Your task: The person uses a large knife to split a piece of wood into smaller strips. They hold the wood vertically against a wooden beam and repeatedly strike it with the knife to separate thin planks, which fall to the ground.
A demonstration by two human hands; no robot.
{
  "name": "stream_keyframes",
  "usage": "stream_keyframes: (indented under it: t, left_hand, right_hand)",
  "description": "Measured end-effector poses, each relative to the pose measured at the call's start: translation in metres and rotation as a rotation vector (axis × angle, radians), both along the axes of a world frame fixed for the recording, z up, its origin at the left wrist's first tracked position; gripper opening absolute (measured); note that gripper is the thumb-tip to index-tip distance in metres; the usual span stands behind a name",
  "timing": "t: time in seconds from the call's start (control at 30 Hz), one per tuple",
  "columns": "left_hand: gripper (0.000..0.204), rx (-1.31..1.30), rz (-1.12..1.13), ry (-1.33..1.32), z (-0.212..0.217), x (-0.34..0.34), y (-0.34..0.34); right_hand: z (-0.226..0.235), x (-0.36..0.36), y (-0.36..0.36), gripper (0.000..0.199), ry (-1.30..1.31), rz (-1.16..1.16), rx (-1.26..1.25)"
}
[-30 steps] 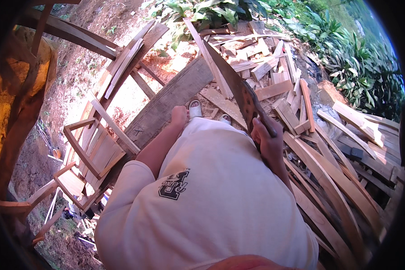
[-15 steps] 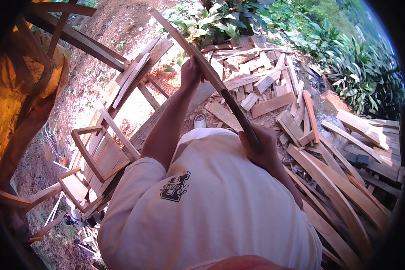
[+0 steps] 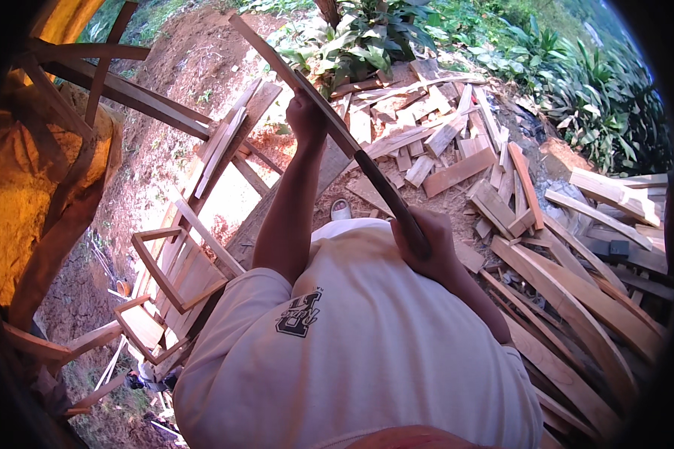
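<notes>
A long, narrow wooden strip (image 3: 326, 112) slants across in front of my body, its far tip toward the upper left. Its upper part is light brown and its lower part is dark; whether that is shadow or another material I cannot tell. My left hand (image 3: 307, 118) is closed on the strip at its upper half, fingers partly hidden behind it. Around the dark lower end my right hand (image 3: 433, 241) is wrapped, close to my shirt. Below the strip, one sandalled foot (image 3: 341, 209) shows beyond the shirt.
Offcuts and short boards (image 3: 457, 172) lie heaped ahead and to the right. Longer curved planks (image 3: 569, 307) are stacked at my right side. On the left stand wooden frames (image 3: 157, 277), timber beams (image 3: 135, 86) and an orange-yellow sheet (image 3: 22, 202). Leafy plants (image 3: 367, 41) grow beyond.
The strip's far tip and my left hand have shifted slightly left, and my right hand a little left and down. Both hands keep their grip. The surroundings have shifted slightly in view.
</notes>
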State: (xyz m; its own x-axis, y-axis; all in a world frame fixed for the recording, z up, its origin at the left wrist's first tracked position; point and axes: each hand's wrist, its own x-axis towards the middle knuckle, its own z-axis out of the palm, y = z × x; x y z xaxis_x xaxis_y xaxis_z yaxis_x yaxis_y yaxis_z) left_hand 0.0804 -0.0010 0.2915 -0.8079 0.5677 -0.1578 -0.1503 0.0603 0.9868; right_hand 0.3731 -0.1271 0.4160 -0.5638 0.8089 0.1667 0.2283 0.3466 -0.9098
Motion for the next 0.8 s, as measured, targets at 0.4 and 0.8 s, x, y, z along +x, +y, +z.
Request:
stream_keyframes:
  t: [0.4, 0.8]
  left_hand:
    - [0.057, -0.403, -0.142, 0.121, -0.068, 0.026, 0.01]
    - [0.056, -0.613, -0.075, 0.582, -0.12, -0.062, -0.059]
  right_hand:
    - [-0.017, 0.005, 0.001, 0.015, -0.134, -0.157, -0.136]
    - [0.051, 0.045, 0.015, 0.026, 0.177, -0.259, -0.682]
